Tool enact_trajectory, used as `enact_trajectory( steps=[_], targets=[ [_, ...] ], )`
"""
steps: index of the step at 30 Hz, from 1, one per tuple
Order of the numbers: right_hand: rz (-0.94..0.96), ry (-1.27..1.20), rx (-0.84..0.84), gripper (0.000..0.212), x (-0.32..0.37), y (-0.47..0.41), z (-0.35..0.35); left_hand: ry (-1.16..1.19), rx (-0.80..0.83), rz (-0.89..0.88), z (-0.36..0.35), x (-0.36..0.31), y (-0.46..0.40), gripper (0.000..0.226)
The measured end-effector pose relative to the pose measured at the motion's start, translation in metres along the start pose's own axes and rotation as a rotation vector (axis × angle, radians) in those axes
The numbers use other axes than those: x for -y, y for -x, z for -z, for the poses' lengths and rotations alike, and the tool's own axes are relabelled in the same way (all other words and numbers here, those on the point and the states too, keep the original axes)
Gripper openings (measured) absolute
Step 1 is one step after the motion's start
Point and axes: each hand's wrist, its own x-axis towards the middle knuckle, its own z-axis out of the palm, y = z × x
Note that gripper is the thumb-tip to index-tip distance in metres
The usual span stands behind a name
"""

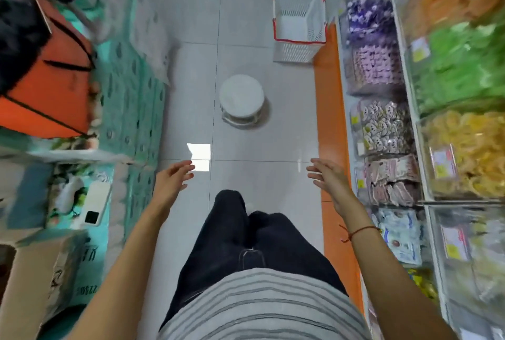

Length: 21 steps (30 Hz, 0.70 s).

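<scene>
At far left, stacked tissue packs [131, 99] lining the aisle; next, left hand [175, 175] stretched forward over the floor [188, 93], grip released, fingers loosely spread, holding nothing; ahead and between both hands, well apart from them, white round stool [241, 96] standing on the tiles, with a basket [314, 22] beyond it; then right hand [326, 175], grip likewise released and empty, near the snack shelf [382, 126]. Probably best to step closer first, bend, and take the stool evenly by opposite sides of its rim, clear of the shelf.
</scene>
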Motion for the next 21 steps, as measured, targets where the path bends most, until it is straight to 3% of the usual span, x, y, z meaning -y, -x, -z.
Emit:
enact_trajectory(
  steps=[12, 21],
  targets=[
    [-0.015, -0.140, -0.141, 0.023, 0.151, -0.139, -0.029, -0.131, 0.155, -0.063, -0.060, -0.204, -0.200, 0.019],
    [-0.043, -0.306, -0.407, 0.010, 0.195, -0.203, 0.015, -0.341, 0.412, -0.148, -0.168, -0.329, -0.285, 0.018]
  ],
)
